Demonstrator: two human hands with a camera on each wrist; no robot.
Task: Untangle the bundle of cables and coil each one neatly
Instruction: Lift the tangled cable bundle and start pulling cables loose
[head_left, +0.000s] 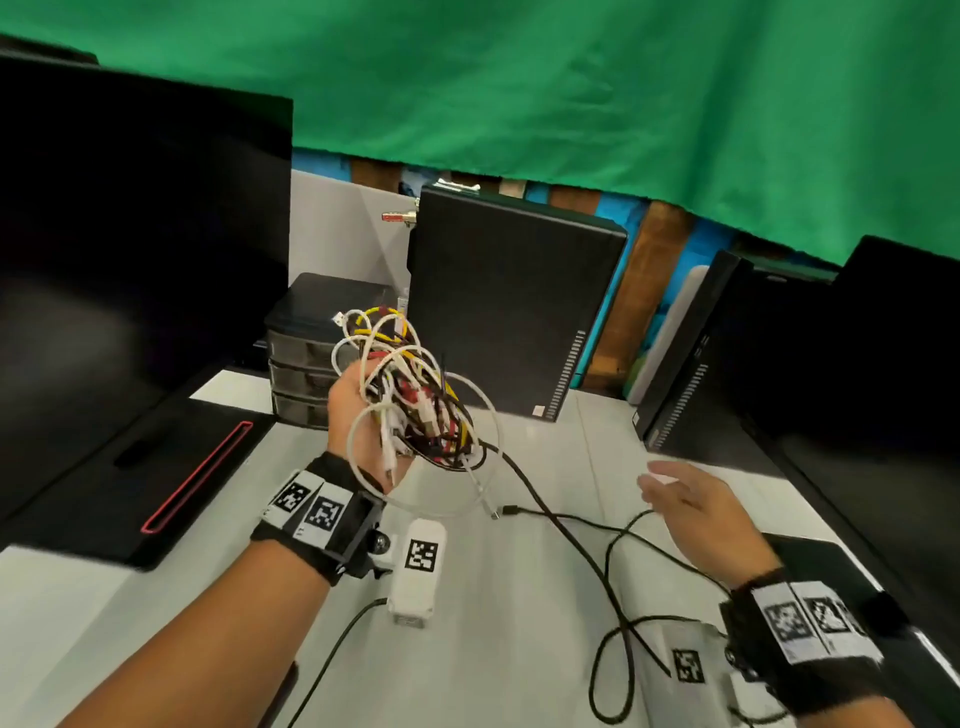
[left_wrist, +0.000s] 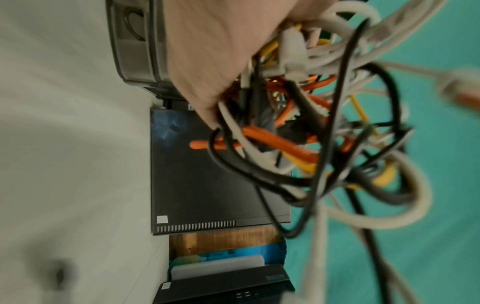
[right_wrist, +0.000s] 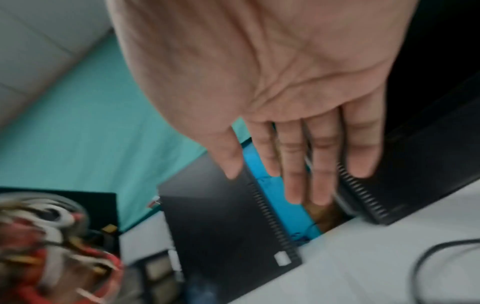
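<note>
My left hand (head_left: 363, 415) grips a tangled bundle of cables (head_left: 410, 395) and holds it up above the white table (head_left: 493, 597); the bundle mixes white, black, red and yellow leads. In the left wrist view the same cable bundle (left_wrist: 311, 133) fills the frame under my left hand (left_wrist: 215, 61), with orange, yellow, black and grey strands. A black cable (head_left: 571, 540) trails from the bundle down onto the table, and a white cable (head_left: 483, 488) hangs with its plug near the surface. My right hand (head_left: 691, 499) hovers to the right, flat and empty; its straight fingers (right_wrist: 293, 164) show in the right wrist view.
A black desktop PC case (head_left: 509, 301) stands behind the bundle. Another dark case (head_left: 691, 353) is at the right. A small black drawer unit (head_left: 306, 353) sits left of it, and a black monitor (head_left: 130, 234) fills the left side. A green cloth (head_left: 571, 104) hangs behind.
</note>
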